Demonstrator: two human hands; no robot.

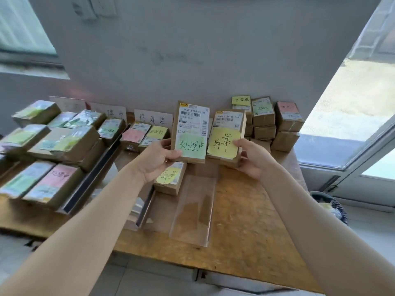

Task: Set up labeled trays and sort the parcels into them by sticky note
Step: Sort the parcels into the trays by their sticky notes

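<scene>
Two parcels are held up side by side, one in each hand, faces toward the camera. The left hand point(159, 162) pinches the lower left corner of the taller parcel point(192, 122), with the thumb on the front edge of its green sticky note point(191, 147) and the fingers curled behind. The note reads "处理中", and the shipping label above it shows "160C E914-00 26" and "E914". The right hand point(252, 159) grips the lower right corner of the second parcel point(229, 121), its thumb pressed on the edge of a yellow sticky note point(223, 144) marked "异常". The two parcels touch between the grips. Directly beneath the left hand lies a third parcel point(171, 181) with a yellow note also reading "异常"; which tray it sits in cannot be told. Below both hands a clear tray point(192, 221) rests on the wooden table point(245, 221). Left of the left hand, a dark-rimmed tray point(92, 178) is filled with parcels bearing green, pink and yellow notes. Behind the left grip stands a paper sign point(152, 119) reading "待处理". Beyond the right grip is a stack of boxes point(265, 122), one topped by a yellow note point(241, 99) reading "已完成".
</scene>
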